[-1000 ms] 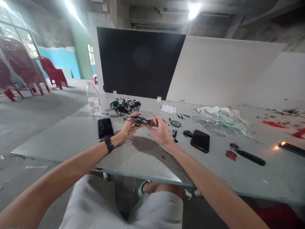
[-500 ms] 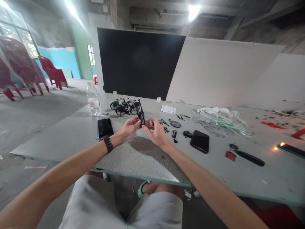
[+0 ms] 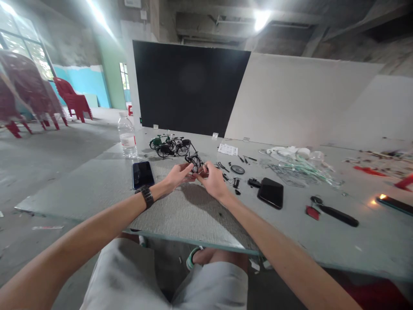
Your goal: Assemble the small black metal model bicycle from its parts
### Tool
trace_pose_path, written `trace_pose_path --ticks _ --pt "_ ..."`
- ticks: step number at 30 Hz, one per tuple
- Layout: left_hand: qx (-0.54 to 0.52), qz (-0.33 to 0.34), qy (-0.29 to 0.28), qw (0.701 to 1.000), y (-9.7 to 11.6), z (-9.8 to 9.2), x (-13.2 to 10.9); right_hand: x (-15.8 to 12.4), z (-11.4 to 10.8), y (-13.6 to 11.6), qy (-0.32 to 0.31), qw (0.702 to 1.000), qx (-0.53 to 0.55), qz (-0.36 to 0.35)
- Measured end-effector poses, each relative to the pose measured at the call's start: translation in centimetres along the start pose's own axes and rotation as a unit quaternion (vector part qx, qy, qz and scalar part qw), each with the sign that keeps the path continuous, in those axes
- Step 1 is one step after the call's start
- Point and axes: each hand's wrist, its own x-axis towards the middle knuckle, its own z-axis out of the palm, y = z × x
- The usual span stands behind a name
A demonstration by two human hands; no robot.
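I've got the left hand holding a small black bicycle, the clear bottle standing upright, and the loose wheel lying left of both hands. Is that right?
Not quite: the loose wheel lies to the right of both hands, as the head view shows. The left hand does hold a small black bicycle, and the clear bottle stands upright.

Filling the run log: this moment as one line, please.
left hand: holding model bicycle | right hand: at its right side | nearby: loose wheel, phone

Stacked red plastic chairs stood on the grey floor at left, before a blue-and-grey wall; a bright white ceiling light glowed at the top, right of centre.
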Motion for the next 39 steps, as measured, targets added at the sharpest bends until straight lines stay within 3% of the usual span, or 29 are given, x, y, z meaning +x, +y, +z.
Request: trace_pose_path --ticks 5,10,15,18,25,39 --pt "0.0 -0.025 0.04 0.999 0.2 0.1 0.0 0.2 -0.6 -0.5 -0.01 0.997 -0.07 -0.035" --pt "-0.012 -0.042 0.078 0.996 0.6 0.6 0.0 0.8 -2.5 -0.3 -0.008 0.987 -0.134 -0.085" --pt "-0.016 -0.043 0.085 0.995 -0.1 0.2 0.2 0.9 -3.8 -0.2 0.039 0.991 -0.116 -0.054" --pt "-0.01 -0.041 0.081 0.996 -0.6 -0.1 0.3 0.8 -3.6 -0.6 0.061 0.996 -0.057 -0.042" --pt "0.02 -0.064 0.057 0.996 -1.0 -0.5 0.5 0.8 -2.9 -1.2 0.048 0.998 0.021 -0.022" --pt "0.074 -0.073 0.038 0.994 -0.2 0.1 0.2 0.7 -1.2 -1.6 0.068 0.994 0.066 -0.056"
